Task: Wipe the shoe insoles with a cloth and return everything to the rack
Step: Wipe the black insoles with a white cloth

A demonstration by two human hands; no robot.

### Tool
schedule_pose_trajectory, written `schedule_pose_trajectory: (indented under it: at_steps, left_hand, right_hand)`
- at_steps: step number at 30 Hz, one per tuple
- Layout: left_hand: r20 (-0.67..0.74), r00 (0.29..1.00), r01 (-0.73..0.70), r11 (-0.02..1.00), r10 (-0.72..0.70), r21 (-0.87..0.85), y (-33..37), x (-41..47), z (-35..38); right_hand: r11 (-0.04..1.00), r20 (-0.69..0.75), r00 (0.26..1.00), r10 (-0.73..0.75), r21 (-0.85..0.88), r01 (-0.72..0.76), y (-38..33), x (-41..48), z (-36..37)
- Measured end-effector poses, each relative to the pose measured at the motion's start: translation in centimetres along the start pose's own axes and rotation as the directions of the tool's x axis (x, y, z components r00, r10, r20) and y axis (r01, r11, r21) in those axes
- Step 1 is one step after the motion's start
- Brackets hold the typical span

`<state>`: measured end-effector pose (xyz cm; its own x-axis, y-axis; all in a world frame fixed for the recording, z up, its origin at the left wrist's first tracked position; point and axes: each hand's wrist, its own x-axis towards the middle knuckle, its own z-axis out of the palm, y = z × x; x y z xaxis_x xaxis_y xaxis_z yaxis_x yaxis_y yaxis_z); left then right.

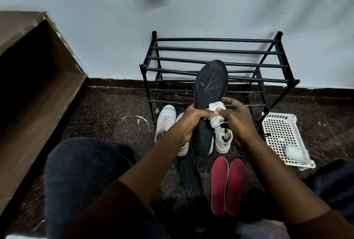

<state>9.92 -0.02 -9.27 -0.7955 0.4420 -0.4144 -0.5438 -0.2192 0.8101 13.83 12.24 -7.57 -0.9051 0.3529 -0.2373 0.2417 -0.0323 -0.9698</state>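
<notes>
Black shoe insole (pixel 210 81), scuffed and dusty, stands toe-up in the head view, in front of the black metal-bar rack (pixel 216 50) and above white sneakers (pixel 165 119). The left hand (pixel 191 121) curls its fingers round the insole's middle from the left edge. The right hand (pixel 237 121) pinches a crumpled white cloth (pixel 215 107) against the insole's face just above that hold. Two red insoles (pixel 228 185) lie on the dark floor nearer the person.

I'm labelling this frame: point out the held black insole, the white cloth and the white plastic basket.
black insole (pixel 210 77): head view, on its scuffed toe half.
white cloth (pixel 215 106): head view, on its bunched top.
white plastic basket (pixel 277 131): head view, on its bare perforated base.
</notes>
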Motion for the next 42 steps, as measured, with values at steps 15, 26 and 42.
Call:
schedule_pose_trajectory:
  at_steps: [15,26,42]
  left_hand:
    - [-0.177,0.977,0.117,0.993,-0.116,-0.006,-0.6,0.2,-1.6]
    - [-0.385,0.915,-0.048,0.978,0.125,0.202,-2.2,0.7,-1.5]
    - [-0.337,0.927,-0.106,0.977,0.165,0.188,-2.6,0.9,-1.5]
  right_hand:
    - [0.895,-0.242,0.952,-0.186,-0.441,0.062,0.8,0.8,-2.4]
    - [0.978,-0.213,0.970,0.121,0.194,-0.079,2.9,0.5,2.9]
    - [0.980,-0.056,0.987,0.149,0.141,-0.140,4.3,1.9,2.5]
